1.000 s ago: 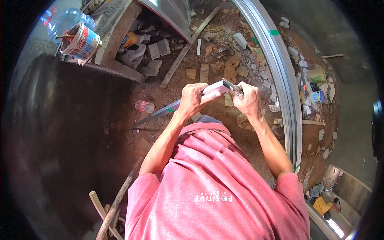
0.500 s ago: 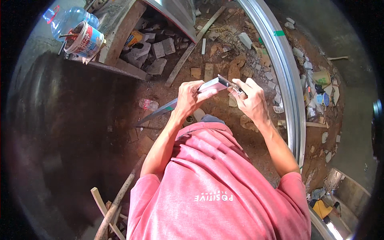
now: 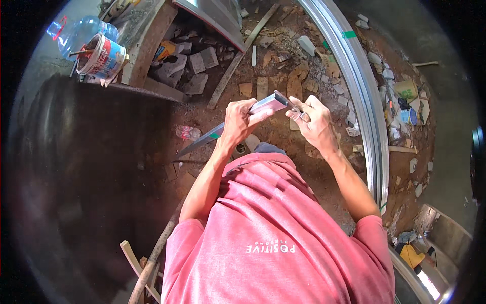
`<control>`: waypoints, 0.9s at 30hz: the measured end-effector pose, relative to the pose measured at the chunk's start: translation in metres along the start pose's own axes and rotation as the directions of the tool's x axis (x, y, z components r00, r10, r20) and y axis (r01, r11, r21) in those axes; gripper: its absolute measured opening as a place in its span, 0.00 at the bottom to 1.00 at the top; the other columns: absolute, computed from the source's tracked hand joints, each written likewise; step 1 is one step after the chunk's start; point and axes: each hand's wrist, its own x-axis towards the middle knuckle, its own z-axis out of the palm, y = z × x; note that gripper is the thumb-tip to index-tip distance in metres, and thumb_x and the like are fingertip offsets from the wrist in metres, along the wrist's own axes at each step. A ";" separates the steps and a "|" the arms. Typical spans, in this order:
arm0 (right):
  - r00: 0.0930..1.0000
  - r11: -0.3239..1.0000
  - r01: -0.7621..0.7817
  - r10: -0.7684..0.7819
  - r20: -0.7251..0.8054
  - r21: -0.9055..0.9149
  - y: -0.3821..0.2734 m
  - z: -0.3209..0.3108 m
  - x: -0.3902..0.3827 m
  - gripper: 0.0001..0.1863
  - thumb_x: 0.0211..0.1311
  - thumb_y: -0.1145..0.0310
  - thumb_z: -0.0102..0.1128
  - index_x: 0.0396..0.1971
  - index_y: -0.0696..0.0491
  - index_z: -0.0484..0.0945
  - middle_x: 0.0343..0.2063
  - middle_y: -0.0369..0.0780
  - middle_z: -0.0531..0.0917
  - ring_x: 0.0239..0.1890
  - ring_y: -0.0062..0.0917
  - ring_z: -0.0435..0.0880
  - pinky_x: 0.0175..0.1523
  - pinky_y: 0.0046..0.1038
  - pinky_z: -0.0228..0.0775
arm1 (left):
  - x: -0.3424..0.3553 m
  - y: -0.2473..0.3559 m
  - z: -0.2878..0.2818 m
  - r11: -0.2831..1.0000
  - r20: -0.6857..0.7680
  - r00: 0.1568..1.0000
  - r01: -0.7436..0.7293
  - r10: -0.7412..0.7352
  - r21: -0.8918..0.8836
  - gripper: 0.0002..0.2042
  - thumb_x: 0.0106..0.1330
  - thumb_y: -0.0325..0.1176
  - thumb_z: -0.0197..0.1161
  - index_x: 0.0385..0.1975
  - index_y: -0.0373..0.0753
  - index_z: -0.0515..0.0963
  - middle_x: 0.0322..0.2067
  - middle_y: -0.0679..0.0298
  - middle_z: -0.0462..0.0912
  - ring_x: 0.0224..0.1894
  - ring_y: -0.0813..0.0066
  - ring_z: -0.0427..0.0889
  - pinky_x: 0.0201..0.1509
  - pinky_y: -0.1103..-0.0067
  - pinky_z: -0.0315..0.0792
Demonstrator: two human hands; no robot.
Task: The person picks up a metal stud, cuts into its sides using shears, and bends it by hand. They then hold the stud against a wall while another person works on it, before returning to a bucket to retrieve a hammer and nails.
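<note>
I stand over reddish dirt ground in a pink shirt. My left hand (image 3: 239,121) grips a long grey metal channel (image 3: 266,105) near its upper end. The channel slopes down to the left, with a green mark (image 3: 215,136) on its lower part. My right hand (image 3: 316,124) is at the channel's upper end, fingers pinched on a small thin dark tool (image 3: 292,105) that touches the channel's tip. What kind of tool it is, I cannot tell.
Long curved metal rails (image 3: 365,106) lie on the ground at right, with litter beyond them. A paint bucket (image 3: 101,55) and a clear water bottle (image 3: 76,34) stand upper left near grey bricks (image 3: 188,68). Wooden sticks (image 3: 147,263) lean at lower left.
Both hands and the channel's end have lifted slightly, and the right fingers have closed in on the channel's tip. The grip of the left hand is unchanged.
</note>
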 end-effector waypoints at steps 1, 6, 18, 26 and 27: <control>1.000 0.998 0.016 -0.015 0.019 -0.059 0.000 -0.003 0.000 0.20 0.60 0.61 0.69 0.45 0.61 0.83 0.24 0.41 0.72 0.21 0.28 0.71 0.29 0.33 0.66 | 0.000 0.001 0.000 1.000 0.008 1.000 -0.002 0.002 -0.009 0.27 0.55 0.53 0.74 0.17 0.33 0.73 0.14 0.54 0.69 0.16 0.68 0.68 0.24 0.72 0.65; 0.987 0.994 -0.083 0.092 0.134 -0.077 0.000 -0.012 -0.004 0.18 0.62 0.59 0.67 0.42 0.60 0.85 0.19 0.40 0.72 0.19 0.28 0.70 0.28 0.33 0.64 | 0.004 -0.008 0.001 0.998 0.048 0.997 -0.062 0.062 -0.002 0.25 0.52 0.53 0.76 0.20 0.33 0.76 0.14 0.58 0.71 0.18 0.74 0.68 0.24 0.75 0.65; 0.925 0.855 -0.379 0.338 0.175 0.355 0.020 0.002 -0.023 0.21 0.70 0.53 0.59 0.46 0.57 0.83 0.28 0.40 0.86 0.27 0.19 0.78 0.36 0.26 0.70 | 0.018 -0.006 -0.018 0.995 0.107 0.992 0.069 -0.061 -0.075 0.23 0.50 0.50 0.79 0.25 0.33 0.81 0.16 0.66 0.75 0.20 0.83 0.68 0.24 0.78 0.66; 0.979 0.979 -0.201 0.200 0.050 0.023 -0.011 -0.001 -0.007 0.17 0.68 0.64 0.60 0.47 0.62 0.79 0.36 0.49 0.81 0.34 0.41 0.83 0.40 0.37 0.74 | 0.010 0.001 -0.007 0.999 0.048 0.999 0.005 -0.002 -0.047 0.21 0.50 0.49 0.78 0.26 0.35 0.81 0.16 0.57 0.78 0.17 0.72 0.75 0.25 0.74 0.70; 0.977 0.978 -0.206 0.207 0.053 -0.025 -0.012 -0.003 -0.006 0.17 0.67 0.65 0.61 0.48 0.62 0.78 0.39 0.51 0.80 0.36 0.45 0.82 0.42 0.40 0.74 | 0.009 0.001 -0.006 0.999 0.049 0.999 0.007 -0.004 -0.050 0.21 0.50 0.49 0.78 0.26 0.35 0.81 0.16 0.57 0.78 0.17 0.72 0.75 0.25 0.74 0.70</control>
